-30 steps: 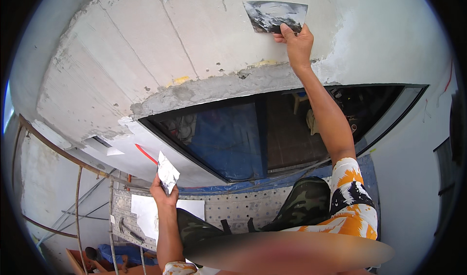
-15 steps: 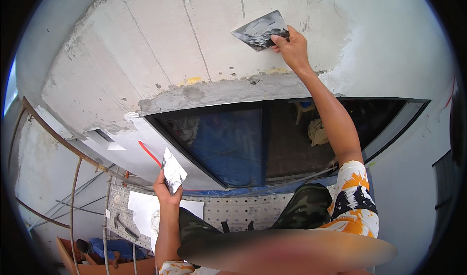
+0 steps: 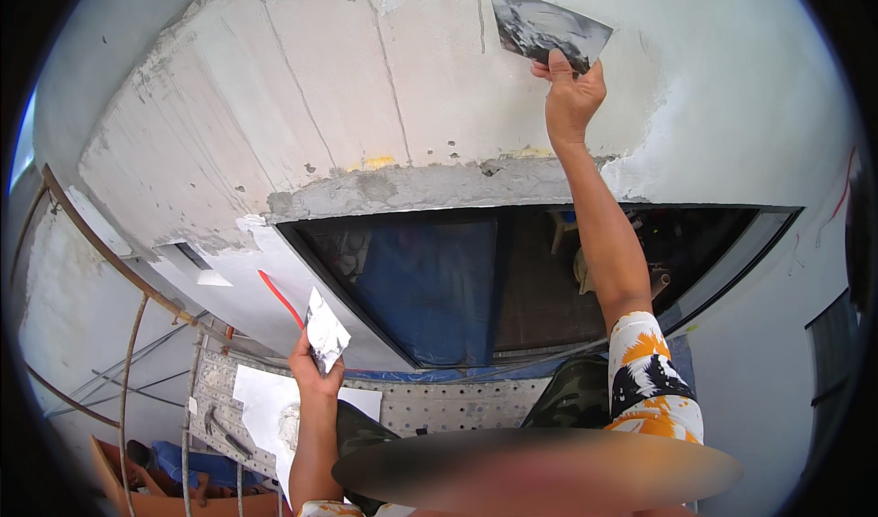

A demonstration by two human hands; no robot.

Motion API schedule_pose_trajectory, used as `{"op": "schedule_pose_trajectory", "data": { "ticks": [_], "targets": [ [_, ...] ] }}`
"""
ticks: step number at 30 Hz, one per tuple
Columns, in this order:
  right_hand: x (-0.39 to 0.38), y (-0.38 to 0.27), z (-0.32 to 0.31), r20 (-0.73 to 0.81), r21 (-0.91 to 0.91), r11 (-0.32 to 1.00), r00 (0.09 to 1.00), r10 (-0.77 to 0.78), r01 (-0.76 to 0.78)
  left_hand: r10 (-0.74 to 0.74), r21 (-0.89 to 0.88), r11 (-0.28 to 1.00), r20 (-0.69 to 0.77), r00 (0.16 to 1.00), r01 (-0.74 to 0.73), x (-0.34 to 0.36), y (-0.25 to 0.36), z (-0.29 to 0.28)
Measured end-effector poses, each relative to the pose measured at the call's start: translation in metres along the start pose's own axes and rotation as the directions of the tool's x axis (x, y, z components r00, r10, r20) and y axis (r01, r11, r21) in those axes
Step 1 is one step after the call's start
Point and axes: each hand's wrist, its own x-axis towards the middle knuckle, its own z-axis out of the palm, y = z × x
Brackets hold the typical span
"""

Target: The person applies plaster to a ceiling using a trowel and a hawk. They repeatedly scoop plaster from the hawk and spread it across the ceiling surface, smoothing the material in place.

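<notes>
High on the wall [image 3: 448, 105], my right hand [image 3: 576, 101] grips a wide, flat metal putty blade [image 3: 544, 27] by its lower edge. Grey-white smears cover the blade's face, which lies at or very near the wall surface; exact contact I cannot tell. Lower down on the left, my left hand [image 3: 315, 372] is closed around a second putty blade [image 3: 314, 343] loaded with a lump of white putty [image 3: 329, 332]. Whatever handle either blade has is hidden by my fingers. Just behind the left blade, a red tube [image 3: 279, 296] sticks out from the wall.
Below the rough concrete edge [image 3: 402, 188] is a dark-framed opening with a blue sheet [image 3: 425, 288]. A perforated metal platform [image 3: 430, 407] carries a white sheet [image 3: 261, 407] and a hammer [image 3: 227, 433]. Rusty rails [image 3: 101, 247] bound the left; beyond them, lower, is a person in blue [image 3: 197, 462].
My right hand has carried its blade up and to the right along the wall, and the blade is now angled differently. My left hand has stayed nearly in place. The whole view has shifted slightly.
</notes>
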Motion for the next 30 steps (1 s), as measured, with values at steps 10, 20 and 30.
{"op": "schedule_pose_trajectory", "data": {
  "ticks": [10, 20, 30],
  "targets": [
    [-0.006, 0.006, 0.016, 0.061, -0.078, 0.996, 0.997, -0.037, 0.042, 0.022, 0.000, 1.000, -0.079, 0.997, -0.022, 0.001, 0.000, 0.000],
    [-0.012, 0.004, 0.022, 0.030, -0.021, 0.996, 0.996, -0.082, 0.083, 0.021, -0.002, 1.000, -0.048, 0.999, -0.021, 0.003, -0.001, -0.006],
    [-0.008, -0.006, 0.010, -0.068, -0.007, 0.982, 0.979, -0.191, 0.191, 0.019, -0.047, 0.999, 0.004, 1.000, -0.019, 0.002, 0.002, -0.005]
  ]
}}
